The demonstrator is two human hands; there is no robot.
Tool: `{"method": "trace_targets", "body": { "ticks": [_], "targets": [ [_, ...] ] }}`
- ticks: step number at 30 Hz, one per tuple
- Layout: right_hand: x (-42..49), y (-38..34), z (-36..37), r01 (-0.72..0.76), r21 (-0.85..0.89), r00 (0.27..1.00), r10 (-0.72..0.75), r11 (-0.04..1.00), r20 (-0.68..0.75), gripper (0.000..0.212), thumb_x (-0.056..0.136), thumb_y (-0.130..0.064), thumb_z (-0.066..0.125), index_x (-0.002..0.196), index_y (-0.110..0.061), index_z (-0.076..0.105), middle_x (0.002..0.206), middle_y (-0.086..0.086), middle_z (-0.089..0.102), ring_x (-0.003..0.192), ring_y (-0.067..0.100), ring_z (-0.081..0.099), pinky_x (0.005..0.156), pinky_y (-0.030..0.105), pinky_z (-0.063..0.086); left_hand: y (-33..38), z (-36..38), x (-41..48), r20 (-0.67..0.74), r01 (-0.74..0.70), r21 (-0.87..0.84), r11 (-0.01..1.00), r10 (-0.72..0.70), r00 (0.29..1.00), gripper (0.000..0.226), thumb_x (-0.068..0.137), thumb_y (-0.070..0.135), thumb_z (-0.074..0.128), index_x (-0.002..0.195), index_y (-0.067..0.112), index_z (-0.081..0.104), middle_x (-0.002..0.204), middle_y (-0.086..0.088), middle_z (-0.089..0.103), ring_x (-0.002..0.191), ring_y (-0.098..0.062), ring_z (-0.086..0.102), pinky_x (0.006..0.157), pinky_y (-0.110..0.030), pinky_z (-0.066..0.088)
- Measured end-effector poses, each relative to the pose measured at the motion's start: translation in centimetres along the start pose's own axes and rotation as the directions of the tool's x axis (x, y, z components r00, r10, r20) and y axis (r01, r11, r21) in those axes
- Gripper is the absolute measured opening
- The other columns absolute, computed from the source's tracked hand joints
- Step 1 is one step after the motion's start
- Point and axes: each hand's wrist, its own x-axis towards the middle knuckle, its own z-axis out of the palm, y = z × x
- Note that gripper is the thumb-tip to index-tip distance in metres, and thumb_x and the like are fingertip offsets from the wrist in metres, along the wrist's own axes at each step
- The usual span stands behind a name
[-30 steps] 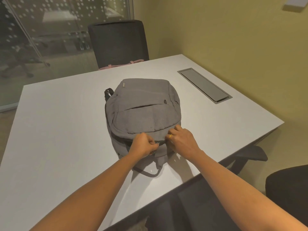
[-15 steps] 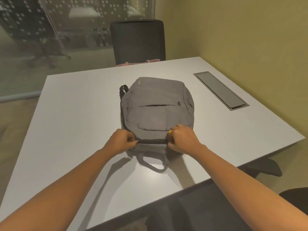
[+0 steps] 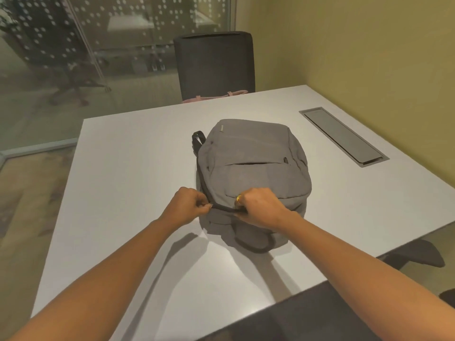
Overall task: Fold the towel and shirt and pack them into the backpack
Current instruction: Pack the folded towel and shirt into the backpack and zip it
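The grey backpack (image 3: pixel 253 168) lies flat in the middle of the white bench (image 3: pixel 128 168), with the front pocket upward and the carry loop toward the person. The left hand (image 3: pixel 188 205) is curled and pinches the backpack at the left end of its dark zip line (image 3: pixel 222 209). The right hand (image 3: pixel 262 207), which wears a gold ring (image 3: pixel 239 198), grips the fabric at the other end. A black chair (image 3: pixel 214 62) stands behind the bench.

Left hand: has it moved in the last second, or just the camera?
Yes. Against the backpack, the left hand has slid leftward along its near edge, from beside the right hand out to its left corner.
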Motion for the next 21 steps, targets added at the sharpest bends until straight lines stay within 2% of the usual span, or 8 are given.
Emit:
{"method": "trace_targets", "body": {
  "ticks": [3,9,12,14,16,18,19,21],
  "targets": [
    [0.2,0.0,-0.7,0.029,0.029,0.999,-0.029,0.999,0.026,0.02,0.086,-0.027,0.056,0.081,-0.011,0.065,0.081,0.008,0.065,0.078,0.027,0.057,0.061,0.029,0.038,-1.5,-1.3,1.5,-0.01,0.029,0.078,0.997,-0.028,1.0,0.019,0.083,0.018,0.065,0.085,0.0,0.072,0.073,-0.01,0.066,0.064,-0.018,0.053,0.063,-0.022,0.038],
    [0.6,0.1,-1.4,-0.018,0.163,0.988,-0.007,0.986,0.152,0.022,0.084,-0.032,0.063,0.073,-0.013,0.06,0.067,0.0,0.054,0.065,0.017,0.045,0.056,0.024,0.032,-4.0,-3.7,6.1,0.035,-0.014,0.378,0.926,0.001,0.999,0.025,0.088,0.024,0.059,0.083,0.001,0.07,0.076,-0.013,0.068,0.073,-0.029,0.061,0.063,-0.029,0.043],
    [0.7,0.6,-1.7,-0.074,0.254,0.98,0.023,0.964,0.198,0.023,0.082,-0.031,0.066,0.068,-0.018,0.054,0.06,-0.008,0.046,0.06,0.013,0.042,0.051,0.014,0.027,-4.6,-4.1,8.3,0.072,-0.054,0.499,0.865,0.021,0.997,0.027,0.09,0.027,0.057,0.078,0.004,0.066,0.059,-0.004,0.049,0.068,-0.028,0.053,0.065,-0.031,0.044],
    [0.7,0.9,-1.7,-0.103,0.287,0.975,0.039,0.952,0.221,0.022,0.081,-0.031,0.068,0.07,-0.014,0.06,0.062,-0.007,0.05,0.059,0.01,0.043,0.051,0.011,0.027,-4.8,-4.0,9.8,0.086,-0.063,0.558,0.827,0.017,0.996,0.032,0.091,0.027,0.055,0.066,0.007,0.057,0.055,-0.001,0.036,0.066,-0.028,0.048,0.067,-0.032,0.046],
    [0.8,1.2,-1.6,-0.136,0.325,0.968,0.055,0.936,0.246,0.02,0.079,-0.031,0.07,0.075,-0.012,0.066,0.065,-0.007,0.054,0.06,0.009,0.047,0.052,0.01,0.03,-5.2,-3.8,11.0,0.099,-0.071,0.602,0.795,0.014,0.995,0.039,0.092,0.027,0.054,0.06,0.008,0.046,0.056,-0.001,0.033,0.067,-0.029,0.049,0.068,-0.033,0.046],
    [1.0,1.3,-1.5,-0.17,0.372,0.958,0.065,0.913,0.279,0.02,0.078,-0.031,0.072,0.076,-0.011,0.067,0.068,-0.005,0.06,0.062,0.008,0.05,0.055,0.011,0.034,-5.3,-3.7,12.2,0.108,-0.079,0.622,0.779,0.014,0.994,0.031,0.093,0.026,0.053,0.073,0.002,0.056,0.065,-0.007,0.047,0.079,-0.033,0.057,0.073,-0.036,0.047],
    [1.1,1.4,-1.5,-0.181,0.394,0.954,0.064,0.901,0.293,0.02,0.078,-0.03,0.072,0.075,-0.011,0.067,0.069,-0.005,0.062,0.062,0.007,0.051,0.057,0.011,0.036,-5.4,-3.7,12.9,0.113,-0.081,0.63,0.772,0.013,0.994,0.028,0.093,0.025,0.053,0.082,0.0,0.059,0.077,-0.013,0.056,0.085,-0.035,0.059,0.074,-0.037,0.047],
    [1.3,1.7,-1.4,-0.193,0.432,0.947,0.052,0.881,0.317,0.019,0.077,-0.028,0.073,0.073,-0.01,0.067,0.069,-0.004,0.064,0.062,0.008,0.054,0.059,0.015,0.039,-5.7,-3.7,14.2,0.113,-0.081,0.647,0.758,0.01,0.994,0.023,0.093,0.021,0.052,0.087,-0.001,0.058,0.095,-0.02,0.062,0.091,-0.037,0.06,0.076,-0.038,0.046]
  ]
}}
